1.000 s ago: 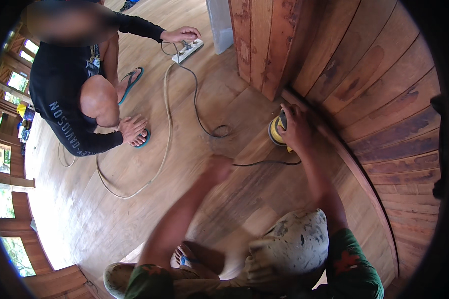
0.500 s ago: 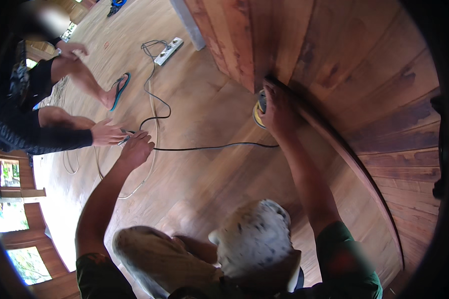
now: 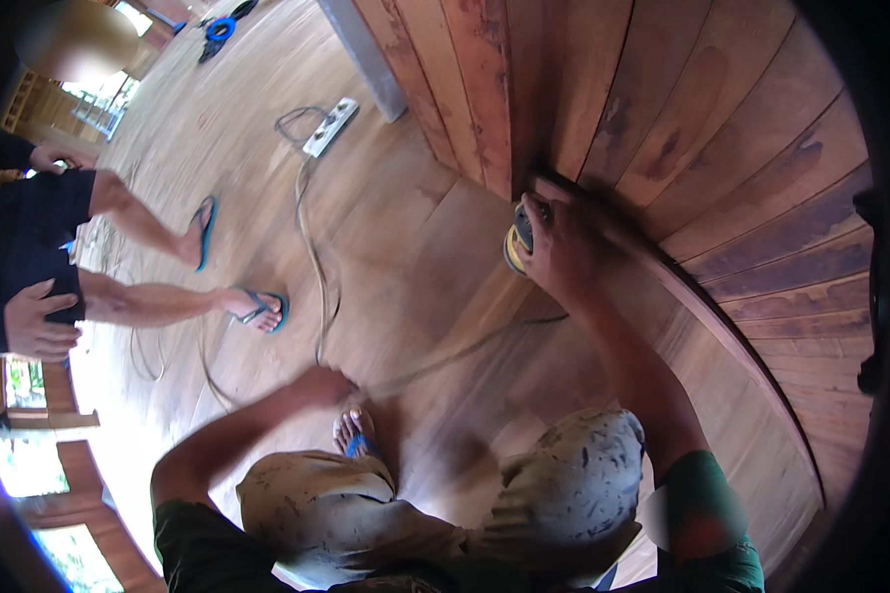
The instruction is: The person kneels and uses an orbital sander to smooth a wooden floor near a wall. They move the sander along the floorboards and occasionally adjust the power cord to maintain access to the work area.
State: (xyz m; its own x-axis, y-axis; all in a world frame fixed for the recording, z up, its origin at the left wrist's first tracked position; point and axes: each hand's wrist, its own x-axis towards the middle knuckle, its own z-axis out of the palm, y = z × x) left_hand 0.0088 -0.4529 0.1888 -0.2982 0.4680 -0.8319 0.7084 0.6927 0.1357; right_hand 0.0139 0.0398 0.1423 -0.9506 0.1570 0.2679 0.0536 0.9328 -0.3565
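Note:
My right hand (image 3: 556, 237) is wrapped over a yellow and black power sander (image 3: 515, 243), low beside the corner of the wooden panelling. A dark curved wooden strip (image 3: 697, 301) runs along the foot of that panelling, close to my right wrist. My left hand (image 3: 328, 385), smeared by motion, is closed low in front of my left knee, just above my sandalled foot (image 3: 354, 432). A thin power cord (image 3: 465, 352) stretches from this hand toward my right forearm, blurred as well. The fingers around the cord are mostly hidden.
A white power strip (image 3: 330, 127) lies on the wooden floor (image 3: 405, 237), with a pale cable (image 3: 311, 252) running from it toward me. At the left stands another person in dark shorts (image 3: 40, 232) and flip-flops (image 3: 206, 234). Blue and black items (image 3: 221, 31) lie far off.
My left hand has moved away from the other person's hand, down toward my knee, with the cord. The other person has risen and drawn back. My right hand stays on the sander.

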